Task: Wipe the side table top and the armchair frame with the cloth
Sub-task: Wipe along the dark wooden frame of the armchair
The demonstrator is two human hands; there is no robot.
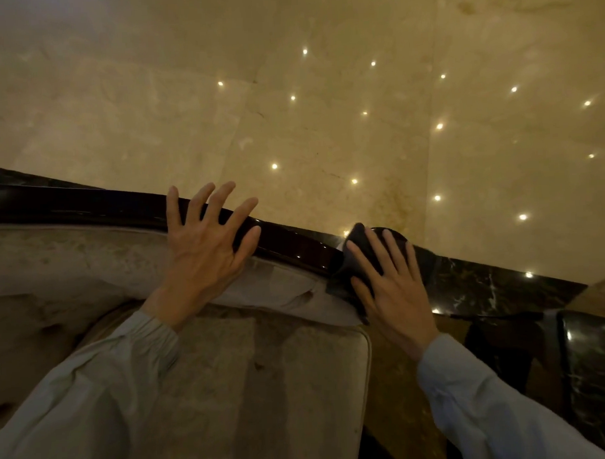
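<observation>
The armchair's dark glossy wooden frame (pixel 294 245) curves along the top of the pale upholstered backrest (pixel 72 258). My left hand (pixel 205 246) lies flat on the frame with its fingers spread and holds nothing. My right hand (pixel 389 288) presses a dark cloth (pixel 361 242) flat against the right end of the frame, where it bends downward. The cloth sticks out past my fingertips and partly folds over the rail. A dark marble side table top (pixel 594 363) shows at the lower right edge.
A beige seat cushion (pixel 265 385) lies below my hands. A black marble strip (pixel 484 281) runs along the polished cream marble floor (pixel 323 91), which reflects several ceiling lights. Pale sleeves cover both forearms.
</observation>
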